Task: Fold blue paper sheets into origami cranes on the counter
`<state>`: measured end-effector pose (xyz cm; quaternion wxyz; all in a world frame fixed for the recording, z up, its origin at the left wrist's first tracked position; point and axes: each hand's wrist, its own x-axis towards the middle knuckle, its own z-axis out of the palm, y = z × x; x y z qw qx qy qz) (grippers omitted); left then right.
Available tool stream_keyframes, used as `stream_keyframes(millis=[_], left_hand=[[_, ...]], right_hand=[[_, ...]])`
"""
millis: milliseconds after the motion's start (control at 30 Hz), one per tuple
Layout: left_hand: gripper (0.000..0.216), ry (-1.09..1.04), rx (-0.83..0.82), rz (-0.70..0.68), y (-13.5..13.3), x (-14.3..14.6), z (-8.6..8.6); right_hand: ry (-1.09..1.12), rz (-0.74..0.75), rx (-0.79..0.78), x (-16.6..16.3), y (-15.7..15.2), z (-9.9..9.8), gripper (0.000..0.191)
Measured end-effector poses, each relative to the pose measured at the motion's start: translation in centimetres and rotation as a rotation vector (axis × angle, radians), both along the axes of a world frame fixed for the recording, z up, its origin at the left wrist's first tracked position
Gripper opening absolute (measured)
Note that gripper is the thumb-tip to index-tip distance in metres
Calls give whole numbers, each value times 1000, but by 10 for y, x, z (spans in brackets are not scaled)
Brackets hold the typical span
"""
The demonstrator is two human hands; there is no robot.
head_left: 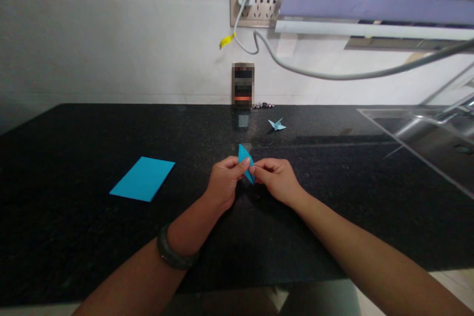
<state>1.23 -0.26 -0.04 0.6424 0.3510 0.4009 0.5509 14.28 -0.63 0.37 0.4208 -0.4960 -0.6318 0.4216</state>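
A folded piece of blue paper, narrow and diamond-shaped with pointed ends, is held up above the dark countertop between both hands. My left hand is closed on its left side, thumb lying across the front face. On the right edge, my right hand pinches the same paper between thumb and fingers. Beyond the hands a small light-blue paper crane sits on the counter. Flat to the left lies a squarish stack or sheet of blue paper. The fingertips behind the folded paper are partly hidden.
The black countertop meets a white wall. A phone-like object, blurred out, leans there with a beaded strap. A grey cable runs from the wall socket. At right is a metal sink.
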Motion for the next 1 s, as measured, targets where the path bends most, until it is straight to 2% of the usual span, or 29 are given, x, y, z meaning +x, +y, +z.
stream_keyframes(millis=[100,233,300,467,567,733,1000], left_hand=[[23,-17,9,-19,-1,1,1],[27,-22,43,-120,-2,0,1],[28,-10,68,-149,-2,0,0],[21,31,72,-24,1,0,-3],[28,-4,4,22,1,1,-2],[25,-32,-23,3,0,2,-1],[33,-69,11,-22,1,1,0]], right_hand=[[-19,17,33,-3,-1,-1,20],[-41,126,-11,-9,-3,-4,34],[-69,126,-12,-9,-3,-6,37],[-196,60,91,-7,-3,-9,39],[-220,77,133,-8,-5,-9,36],[-238,118,157,-9,-8,-7,33],[-246,150,173,-5,-8,-5,33]])
